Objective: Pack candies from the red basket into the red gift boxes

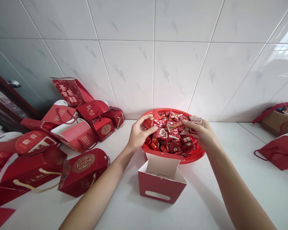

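Observation:
A red plastic basket [194,158] full of red-wrapped candies [176,147] stands against the tiled wall. Over its left side, my left hand [140,132] pinches a red candy packet [162,129] with white characters. My right hand [204,131] is above the basket's right side, thumb and fingers closed on wrapped candies, among them a packet marked "CANDY" [196,120] and a narrow red one [175,125]. In front of the basket sits a red paper box [156,188], its flap up and its white inside showing. Some fingertips are hidden behind the packets.
Several red gift boxes with cord handles [83,169] crowd the left of the white counter [201,198]. At the right lie another red box [278,151] and a brown open carton [275,123]. The tiled wall [134,70] bounds the back.

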`<state>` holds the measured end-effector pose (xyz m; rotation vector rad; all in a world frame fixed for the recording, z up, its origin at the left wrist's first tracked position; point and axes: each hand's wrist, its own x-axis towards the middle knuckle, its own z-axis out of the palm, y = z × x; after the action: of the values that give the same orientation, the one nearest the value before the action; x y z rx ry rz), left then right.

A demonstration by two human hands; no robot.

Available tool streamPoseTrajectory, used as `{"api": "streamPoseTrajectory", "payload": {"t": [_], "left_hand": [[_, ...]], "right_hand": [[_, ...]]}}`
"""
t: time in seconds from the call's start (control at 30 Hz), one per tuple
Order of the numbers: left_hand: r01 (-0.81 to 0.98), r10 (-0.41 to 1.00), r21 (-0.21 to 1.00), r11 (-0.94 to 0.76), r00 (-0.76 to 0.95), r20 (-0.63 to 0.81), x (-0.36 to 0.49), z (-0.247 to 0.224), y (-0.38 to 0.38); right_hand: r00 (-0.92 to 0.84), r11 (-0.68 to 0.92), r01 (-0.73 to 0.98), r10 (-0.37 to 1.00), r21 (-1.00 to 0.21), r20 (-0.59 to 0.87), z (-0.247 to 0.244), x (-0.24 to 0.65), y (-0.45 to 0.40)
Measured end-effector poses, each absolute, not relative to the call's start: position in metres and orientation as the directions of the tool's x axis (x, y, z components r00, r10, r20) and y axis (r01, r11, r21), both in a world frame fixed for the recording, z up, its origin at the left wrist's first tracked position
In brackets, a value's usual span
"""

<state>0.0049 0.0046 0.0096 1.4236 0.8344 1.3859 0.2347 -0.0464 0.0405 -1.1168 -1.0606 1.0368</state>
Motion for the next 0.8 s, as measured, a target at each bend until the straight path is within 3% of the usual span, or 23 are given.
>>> {"api": "streamPoseTrajectory", "payload": {"t": [0.4, 0.5, 0.6, 0.7, 0.8], "left_hand": [[-0.167, 0.938, 0.936, -0.309, 0.113, 0.329, 0.0058, 0.0111, 0.0034], [-0.157, 0.937, 0.936, -0.315, 0.105, 0.332, 0.0061, 0.0115, 0.0032], [-0.164, 0.938, 0.936, -0.31, 0.104, 0.329, 0.0062, 0.0118, 0.0032], [-0.177, 0.941, 0.938, -0.3, 0.108, 0.321, 0.0062, 0.0118, 0.0036], [-0.172, 0.938, 0.936, -0.307, 0.109, 0.328, 0.0061, 0.0115, 0.0041]], "right_hand": [[0.175, 0.132, -0.054, 0.977, -0.99, 0.121, 0.0409, 0.2361, -0.0471], [0.19, 0.123, 0.092, 0.972, -0.988, 0.138, 0.0428, 0.236, -0.0481], [0.319, 0.055, 0.256, 0.938, -0.965, 0.138, 0.0444, 0.2358, -0.0484], [0.324, 0.005, 0.106, 0.945, -0.994, 0.04, 0.0451, 0.2355, -0.0473], [0.1, -0.045, -0.173, 0.993, -0.984, -0.063, 0.0456, 0.2332, -0.0458]]}}
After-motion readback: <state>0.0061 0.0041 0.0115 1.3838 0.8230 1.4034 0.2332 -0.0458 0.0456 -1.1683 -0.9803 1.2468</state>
